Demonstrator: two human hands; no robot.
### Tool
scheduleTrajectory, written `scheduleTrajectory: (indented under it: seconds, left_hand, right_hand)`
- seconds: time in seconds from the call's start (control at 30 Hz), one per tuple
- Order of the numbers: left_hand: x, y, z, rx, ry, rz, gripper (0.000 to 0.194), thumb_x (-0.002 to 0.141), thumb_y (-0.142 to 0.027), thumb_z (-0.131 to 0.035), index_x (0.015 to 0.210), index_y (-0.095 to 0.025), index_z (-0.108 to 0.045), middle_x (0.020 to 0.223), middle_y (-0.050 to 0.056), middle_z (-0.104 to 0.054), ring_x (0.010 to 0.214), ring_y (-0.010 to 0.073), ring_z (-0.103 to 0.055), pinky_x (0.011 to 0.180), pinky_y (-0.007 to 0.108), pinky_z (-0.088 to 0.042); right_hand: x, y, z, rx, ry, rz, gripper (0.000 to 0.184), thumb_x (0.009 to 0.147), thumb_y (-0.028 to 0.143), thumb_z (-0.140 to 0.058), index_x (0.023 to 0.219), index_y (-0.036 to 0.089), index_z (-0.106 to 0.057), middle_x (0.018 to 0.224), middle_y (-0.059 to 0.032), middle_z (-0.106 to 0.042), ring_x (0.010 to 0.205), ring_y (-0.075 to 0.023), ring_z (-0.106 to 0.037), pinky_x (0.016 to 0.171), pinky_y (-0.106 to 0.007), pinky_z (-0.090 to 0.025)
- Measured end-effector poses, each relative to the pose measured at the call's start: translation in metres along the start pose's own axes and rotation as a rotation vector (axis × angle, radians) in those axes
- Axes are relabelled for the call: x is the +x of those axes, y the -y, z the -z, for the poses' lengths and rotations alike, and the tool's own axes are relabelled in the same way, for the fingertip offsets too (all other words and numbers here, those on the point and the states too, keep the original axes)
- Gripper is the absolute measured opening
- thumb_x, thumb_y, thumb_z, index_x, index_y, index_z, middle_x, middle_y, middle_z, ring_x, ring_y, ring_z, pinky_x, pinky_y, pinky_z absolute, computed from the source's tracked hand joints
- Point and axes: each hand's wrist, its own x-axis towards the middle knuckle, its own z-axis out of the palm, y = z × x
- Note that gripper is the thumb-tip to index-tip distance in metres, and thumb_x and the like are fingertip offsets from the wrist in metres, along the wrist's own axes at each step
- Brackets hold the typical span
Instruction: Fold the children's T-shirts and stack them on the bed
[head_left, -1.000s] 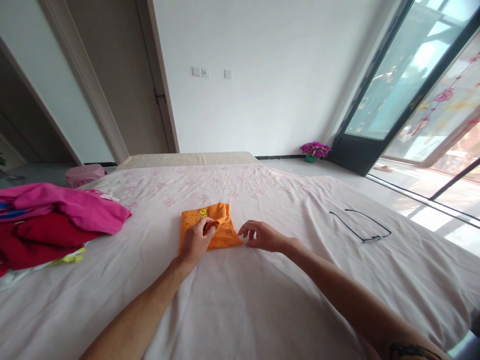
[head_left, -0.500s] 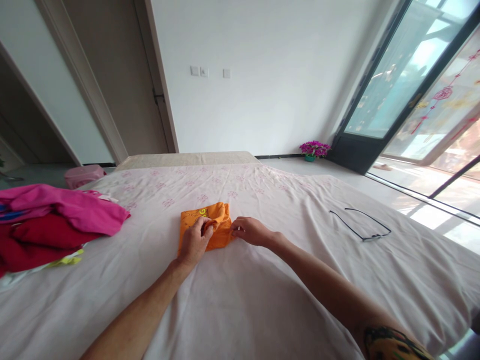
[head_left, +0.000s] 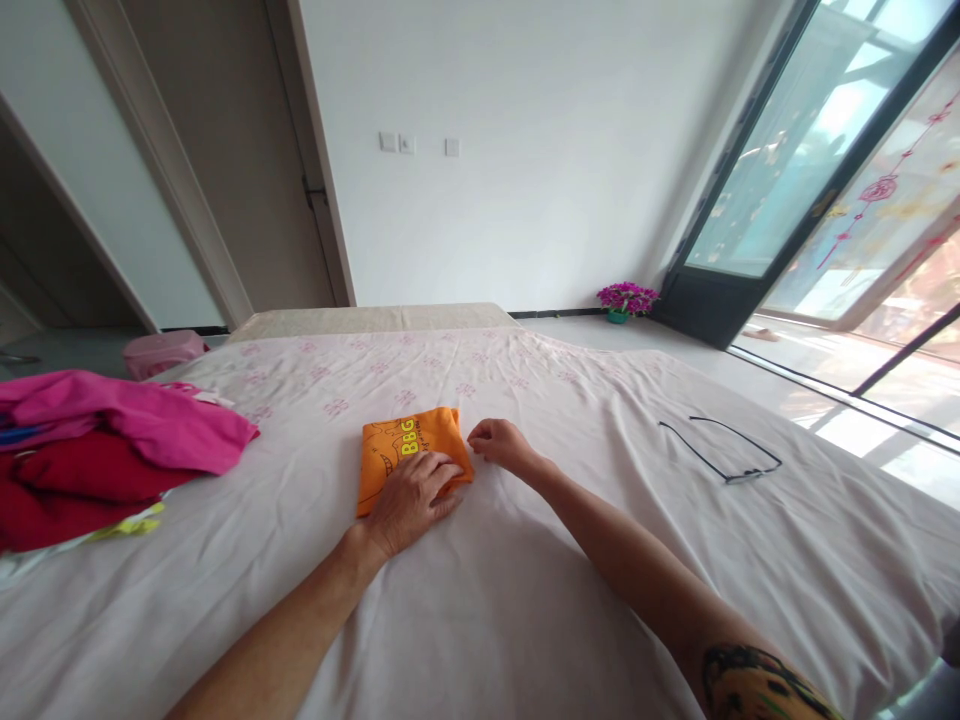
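Observation:
A folded orange garment [head_left: 384,440] with black line drawing and yellow letters lies on the bed sheet in front of me. My left hand [head_left: 416,495] rests flat over its lower right part, fingers stretched out and slightly apart, covering some of the print. Just off the garment's right edge is my right hand [head_left: 499,443], fingers curled in and thumb close to them. I see nothing in it, and a small gap separates it from the cloth.
Pink and red clothes [head_left: 127,430] are heaped at the left. Black-framed glasses [head_left: 739,465] lie on the sheet [head_left: 600,420] at the right. Beyond the bed are a pink stool [head_left: 163,352], purple flowers in a pot [head_left: 626,300] and a glass door [head_left: 750,200].
The garment's raised fold on the right has been laid down, showing more yellow lettering. My left hand has let go of the cloth and spread flat. My right hand has come away from the edge.

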Motion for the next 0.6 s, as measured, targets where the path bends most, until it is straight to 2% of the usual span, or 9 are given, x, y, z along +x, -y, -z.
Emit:
scheduleTrajectory:
  seconds: [0.07,0.13,0.27,0.47,0.6]
  left_hand:
    - [0.000,0.000,0.000,0.024,0.011,-0.004,0.030,0.095,-0.043,-0.052,0.116,-0.027,-0.065,0.116,0.005,-0.065,0.107,0.0234,-0.059,0.097,0.041,-0.044]
    - [-0.001,-0.001,0.000,0.037,0.020,-0.008,0.030,0.095,-0.043,-0.051,0.117,-0.027,-0.064,0.116,0.005,-0.065,0.107,0.0233,-0.059,0.097,0.041,-0.043]
    - [0.000,-0.005,-0.001,0.057,0.014,0.025,0.028,0.093,-0.041,-0.056,0.117,-0.028,-0.063,0.112,0.003,-0.064,0.104,0.0232,-0.058,0.094,0.041,-0.044]
    - [0.004,-0.007,-0.006,0.031,-0.034,0.140,0.014,0.091,-0.036,-0.058,0.096,-0.023,-0.059,0.099,0.003,-0.061,0.095,0.0214,-0.057,0.086,0.037,-0.046]
    - [0.003,-0.003,-0.012,0.019,-0.083,0.185,0.005,0.090,-0.024,-0.058,0.093,-0.022,-0.054,0.096,0.002,-0.059,0.093,0.0207,-0.057,0.084,0.036,-0.046]
  right_hand:
    - [0.005,0.001,0.000,-0.006,-0.142,0.019,0.021,0.079,0.020,-0.059,0.093,0.022,-0.074,0.082,-0.0021,-0.071,0.074,-0.0161,-0.064,0.067,-0.026,-0.046]
    - [0.010,0.005,-0.001,-0.009,-0.220,0.042,0.024,0.080,0.018,-0.058,0.099,0.023,-0.073,0.087,-0.0019,-0.072,0.077,-0.0158,-0.064,0.071,-0.026,-0.048]
    - [0.025,0.010,-0.010,-0.010,-0.196,-0.019,0.025,0.082,0.022,-0.059,0.105,0.022,-0.071,0.092,-0.0019,-0.072,0.077,-0.0144,-0.067,0.071,-0.025,-0.048]
    - [0.051,0.010,-0.019,-0.057,-0.208,-0.209,0.036,0.081,0.043,-0.065,0.109,0.021,-0.069,0.100,-0.0051,-0.073,0.086,-0.0191,-0.068,0.072,-0.027,-0.048]
    - [0.056,0.014,-0.025,-0.112,-0.203,-0.237,0.029,0.079,0.041,-0.065,0.103,0.027,-0.073,0.101,-0.0019,-0.074,0.092,-0.0202,-0.067,0.073,-0.026,-0.046]
